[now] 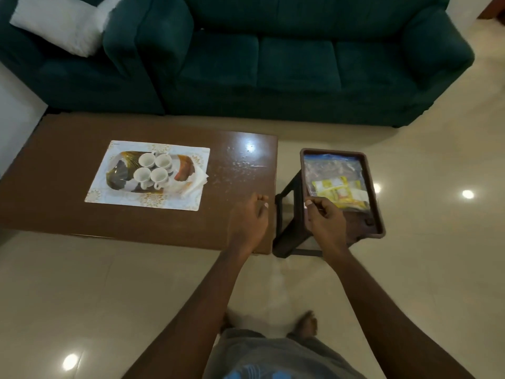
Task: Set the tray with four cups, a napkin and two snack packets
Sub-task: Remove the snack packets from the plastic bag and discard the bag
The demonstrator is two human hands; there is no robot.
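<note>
The tray (120,170), patterned in orange, dark and white, sits on a pale place mat (149,203) on the left half of a brown coffee table (68,212). Four white cups (151,170) stand on it in a tight two-by-two block, openings up, each touching or just beside its neighbours. A white napkin (198,179) lies at the tray's right end, its corners sticking out past the rim onto the mat.

The two yellow snack packets (337,194) are not on the tray. They lie inside a clear plastic bag (332,170) on a dark brown stool (378,212) that stands just beside the table's right end.

The right hand (325,218) is over the near part of the stool top, fingers curled in and thumb forward, its fingertips close to the near edge of the bag and the packets. Whether it is pinching the bag or only touching it cannot be told. The left hand (248,218) hovers over the table's near right corner, fingers loosely curled, holding nothing.

Behind the table is a dark green sofa (300,67) with a white cushion (62,21) on its left part. The floor (423,269) is glossy cream tile, and the person's bare feet show at the bottom
</note>
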